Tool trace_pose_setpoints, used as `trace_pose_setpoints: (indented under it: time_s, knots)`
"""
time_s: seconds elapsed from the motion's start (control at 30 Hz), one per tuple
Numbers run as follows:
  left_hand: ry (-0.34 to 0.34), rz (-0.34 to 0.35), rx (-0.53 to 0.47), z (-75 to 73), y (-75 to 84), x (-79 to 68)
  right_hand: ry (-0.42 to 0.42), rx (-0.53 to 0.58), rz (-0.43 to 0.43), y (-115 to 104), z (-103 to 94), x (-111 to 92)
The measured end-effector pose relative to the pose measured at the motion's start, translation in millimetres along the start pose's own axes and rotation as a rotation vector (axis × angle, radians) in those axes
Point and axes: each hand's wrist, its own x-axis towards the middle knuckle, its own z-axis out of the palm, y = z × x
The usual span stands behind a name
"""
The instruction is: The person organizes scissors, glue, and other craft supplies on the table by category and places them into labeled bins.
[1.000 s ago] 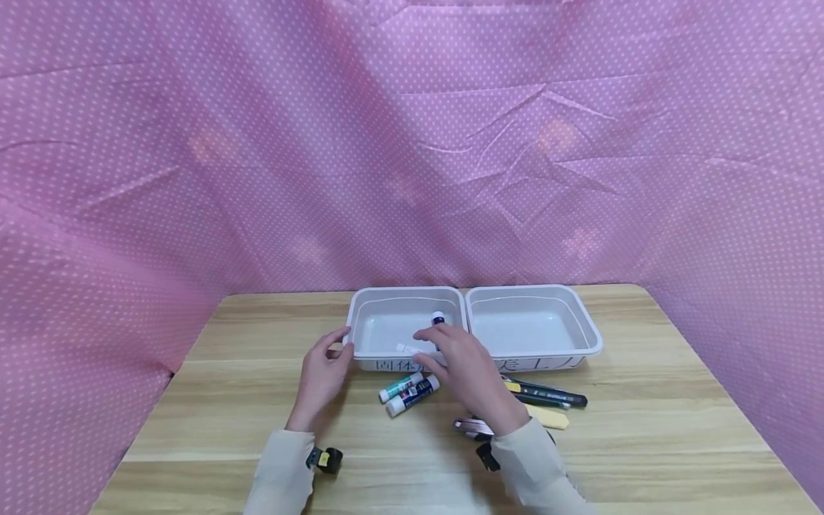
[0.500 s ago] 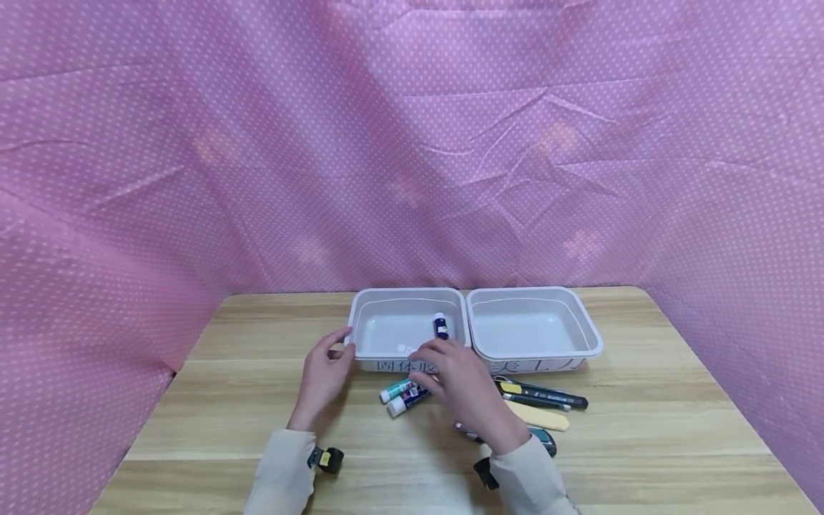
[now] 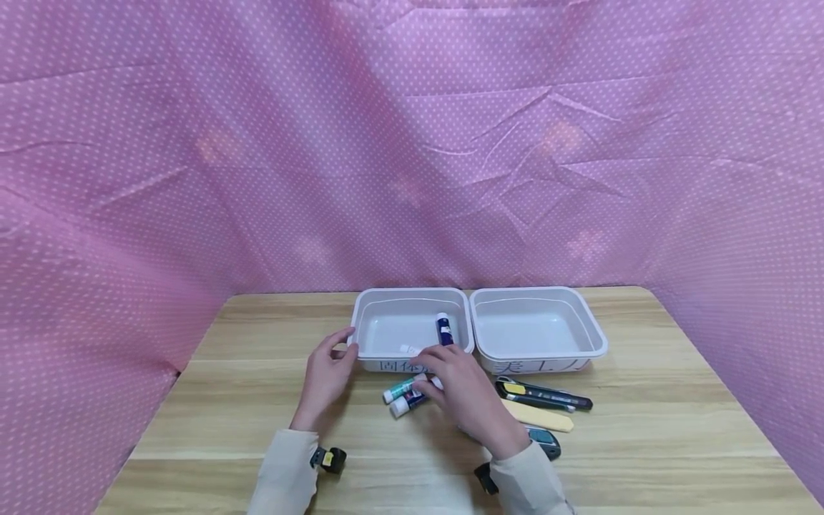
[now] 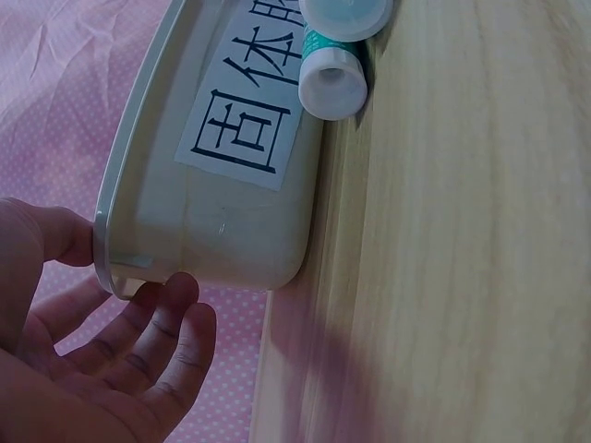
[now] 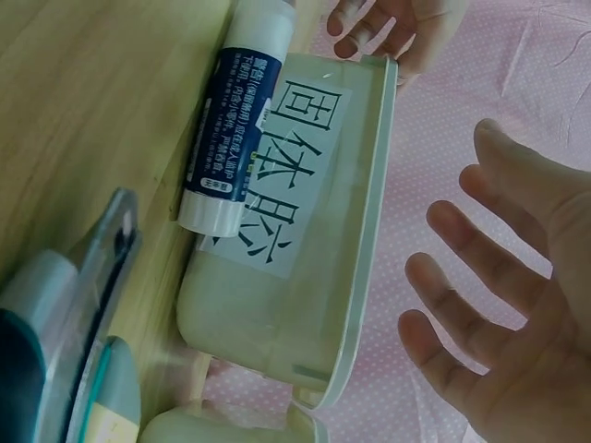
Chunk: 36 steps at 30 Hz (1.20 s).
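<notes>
My left hand (image 3: 325,375) holds the left end of a white plastic box (image 3: 412,292), thumb at the rim and fingertips under it in the left wrist view. A label with Chinese characters (image 4: 247,129) marks its front. Inside lie a navy glue stick (image 3: 445,327) and a white-ended stick (image 3: 408,349), partly hidden. On the table before the box rest a teal glue stick (image 3: 400,390) and a navy glue stick (image 5: 226,129). Over these hovers my right hand (image 3: 466,390), fingers loosely bent and nothing between them; it overlaps part of the navy stick.
A second white box (image 3: 537,292), also labelled, stands right beside the first. In front of it lie several utility knives, among them a black and yellow knife (image 3: 543,395), a pale yellow knife (image 3: 541,415) and a teal and black knife (image 3: 546,440). Pink dotted cloth (image 3: 412,143) surrounds the table.
My right hand has drawn back from over the left box toward the glue sticks on the table, uncovering the navy stick inside. My left hand stays at the box's end.
</notes>
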Motion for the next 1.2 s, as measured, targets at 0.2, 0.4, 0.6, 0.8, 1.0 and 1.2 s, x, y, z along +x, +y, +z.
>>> trace_pose_setpoints:
  time_s: [0.2,0.4,0.6,0.8,1.0,1.2]
  knots:
    - [0.005,0.023,-0.005,1.6,0.2,0.1,-0.022,-0.018,0.022,2.5,3.1,-2.2]
    - [0.018,0.024,0.006,1.6,0.6,-0.1,-0.045,-0.017,0.016,4.7,9.6,-1.7]
    - [0.019,0.016,0.007,0.9,2.5,-0.8,-0.061,-0.021,0.014,5.2,13.7,-1.5]
    - [0.015,0.006,0.004,1.0,2.6,-1.4,-0.058,-0.036,0.004,4.6,15.0,-2.1]
    - [0.024,0.007,0.014,0.1,2.2,-1.4,-0.057,-0.036,-0.028,2.6,18.3,-2.0]
    - [0.025,0.009,0.021,-0.3,3.4,-2.0,-0.093,-0.071,-0.027,1.2,24.8,-3.5]
